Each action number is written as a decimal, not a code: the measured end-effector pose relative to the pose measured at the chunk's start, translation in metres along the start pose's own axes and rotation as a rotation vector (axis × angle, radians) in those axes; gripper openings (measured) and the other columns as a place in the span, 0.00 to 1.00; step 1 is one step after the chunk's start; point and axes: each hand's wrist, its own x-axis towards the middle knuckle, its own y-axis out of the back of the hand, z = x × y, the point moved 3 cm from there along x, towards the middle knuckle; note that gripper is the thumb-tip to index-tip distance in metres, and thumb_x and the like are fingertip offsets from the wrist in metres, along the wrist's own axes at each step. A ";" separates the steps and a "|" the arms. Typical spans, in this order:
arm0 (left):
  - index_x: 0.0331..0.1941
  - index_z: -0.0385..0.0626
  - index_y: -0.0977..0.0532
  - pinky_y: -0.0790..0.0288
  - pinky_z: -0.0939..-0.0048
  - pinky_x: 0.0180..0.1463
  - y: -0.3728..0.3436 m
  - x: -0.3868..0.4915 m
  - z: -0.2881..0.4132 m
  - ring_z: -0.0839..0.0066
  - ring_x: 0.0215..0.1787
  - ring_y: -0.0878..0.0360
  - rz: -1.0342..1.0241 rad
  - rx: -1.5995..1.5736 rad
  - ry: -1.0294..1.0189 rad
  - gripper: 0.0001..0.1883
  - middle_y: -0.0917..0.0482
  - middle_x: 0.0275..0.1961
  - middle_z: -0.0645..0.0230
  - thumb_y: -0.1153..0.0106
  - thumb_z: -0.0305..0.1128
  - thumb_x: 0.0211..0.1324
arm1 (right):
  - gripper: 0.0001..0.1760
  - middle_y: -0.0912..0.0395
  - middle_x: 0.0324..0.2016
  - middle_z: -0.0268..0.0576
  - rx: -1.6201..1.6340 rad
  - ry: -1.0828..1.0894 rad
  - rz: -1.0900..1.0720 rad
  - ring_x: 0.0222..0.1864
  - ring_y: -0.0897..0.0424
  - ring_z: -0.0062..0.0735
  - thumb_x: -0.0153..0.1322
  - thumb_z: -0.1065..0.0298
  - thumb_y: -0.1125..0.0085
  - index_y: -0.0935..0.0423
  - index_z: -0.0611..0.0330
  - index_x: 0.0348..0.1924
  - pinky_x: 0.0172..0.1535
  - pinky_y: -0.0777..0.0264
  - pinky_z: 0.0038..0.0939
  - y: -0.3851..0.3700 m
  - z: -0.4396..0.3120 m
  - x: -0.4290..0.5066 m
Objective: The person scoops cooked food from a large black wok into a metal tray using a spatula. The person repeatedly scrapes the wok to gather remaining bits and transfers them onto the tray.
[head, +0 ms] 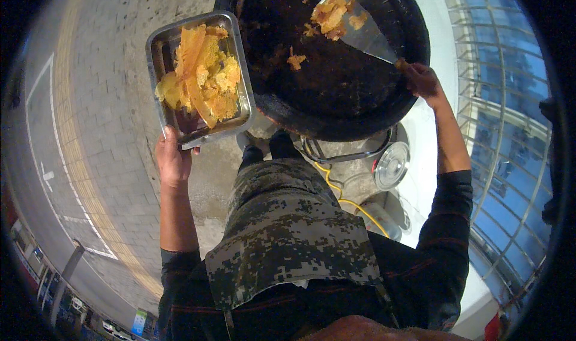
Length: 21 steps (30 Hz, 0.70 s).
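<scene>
My left hand grips the near left corner of a rectangular metal tray, thumb on its rim. Torn yellow-orange pieces of food, crisp-looking and porous, are heaped in the tray. It is held at the left edge of a large round dark pan. In my right hand is the handle of a wide metal spatula, reaching over the pan from the right. Browned food scraps lie on and beside its blade, and a small scrap sits separately on the pan surface.
Below the pan are a metal stand, a yellow hose, a round metal lid and a clear container. A white ledge and a barred window are on the right. Paving and a road extend to the left.
</scene>
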 end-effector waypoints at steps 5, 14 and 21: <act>0.53 0.37 0.29 0.28 0.71 0.27 -0.008 -0.002 0.005 0.71 0.33 0.20 0.007 -0.042 0.005 0.26 0.19 0.44 0.57 0.48 0.52 0.68 | 0.18 0.28 0.17 0.32 -0.165 -0.106 -0.082 0.15 0.32 0.19 0.74 0.51 0.43 0.19 0.58 0.39 0.19 0.40 0.24 -0.020 0.013 -0.005; 0.50 0.38 0.28 0.29 0.71 0.28 -0.008 0.000 0.010 0.73 0.32 0.21 -0.004 -0.017 0.007 0.23 0.18 0.39 0.62 0.48 0.49 0.69 | 0.19 0.27 0.17 0.32 -0.224 -0.068 -0.084 0.15 0.31 0.20 0.76 0.51 0.48 0.19 0.58 0.35 0.19 0.39 0.23 -0.041 0.011 -0.021; 0.50 0.37 0.27 0.30 0.71 0.30 -0.010 -0.003 0.014 0.73 0.35 0.21 -0.011 0.030 0.038 0.26 0.18 0.41 0.62 0.48 0.53 0.68 | 0.19 0.28 0.16 0.31 -0.209 -0.085 -0.036 0.14 0.31 0.18 0.74 0.49 0.43 0.18 0.58 0.36 0.18 0.41 0.22 -0.039 -0.020 -0.050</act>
